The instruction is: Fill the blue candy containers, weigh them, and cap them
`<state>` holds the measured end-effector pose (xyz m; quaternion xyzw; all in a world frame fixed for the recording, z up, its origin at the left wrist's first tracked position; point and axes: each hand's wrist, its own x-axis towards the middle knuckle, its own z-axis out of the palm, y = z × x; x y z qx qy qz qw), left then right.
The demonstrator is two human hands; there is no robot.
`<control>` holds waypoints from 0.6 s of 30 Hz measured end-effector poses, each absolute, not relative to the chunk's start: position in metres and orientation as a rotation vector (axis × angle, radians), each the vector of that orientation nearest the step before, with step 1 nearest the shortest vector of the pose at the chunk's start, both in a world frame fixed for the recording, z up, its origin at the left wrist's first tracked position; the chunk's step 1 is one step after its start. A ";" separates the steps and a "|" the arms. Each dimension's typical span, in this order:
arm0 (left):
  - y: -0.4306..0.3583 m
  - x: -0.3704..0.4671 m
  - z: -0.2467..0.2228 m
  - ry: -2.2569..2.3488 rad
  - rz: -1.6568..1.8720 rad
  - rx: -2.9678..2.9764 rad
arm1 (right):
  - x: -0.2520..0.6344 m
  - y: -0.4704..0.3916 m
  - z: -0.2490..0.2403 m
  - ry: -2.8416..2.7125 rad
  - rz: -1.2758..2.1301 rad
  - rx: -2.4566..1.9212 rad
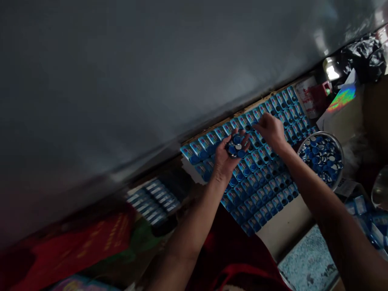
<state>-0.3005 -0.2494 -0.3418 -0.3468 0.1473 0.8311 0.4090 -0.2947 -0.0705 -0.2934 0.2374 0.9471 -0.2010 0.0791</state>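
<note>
My left hand (226,155) is palm up with its fingers curled, cradling a small heap of round blue-and-silver discs (237,146). Just to its right, my right hand (270,130) hovers over the far rows with thumb and fingers pinched together. Whatever the pinch may hold is hidden. Beneath both hands lie rows of small blue printed packs (256,178). Some packs show a dark round spot near one end, others a blue round. A metal bowl (343,155) full of the same discs stands beside my right forearm.
A grey wall (121,81) runs along the far side. At left are stacked silver-and-blue packs (154,200) and a red printed bag (100,238). A shiny sheet (341,101) and black plastic (363,56) sit at right. Near me is a tray of light-blue material (309,258).
</note>
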 end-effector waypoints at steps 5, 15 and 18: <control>-0.254 -0.296 -0.343 0.365 2.069 -0.850 | -0.237 -0.115 -0.300 2.861 -1.164 0.606; -0.253 -0.282 -0.348 0.346 2.022 -0.972 | -0.230 -0.136 -0.323 2.911 -1.116 0.669; -0.257 -0.284 -0.344 0.345 2.031 -0.985 | -0.232 -0.135 -0.323 2.854 -1.380 0.668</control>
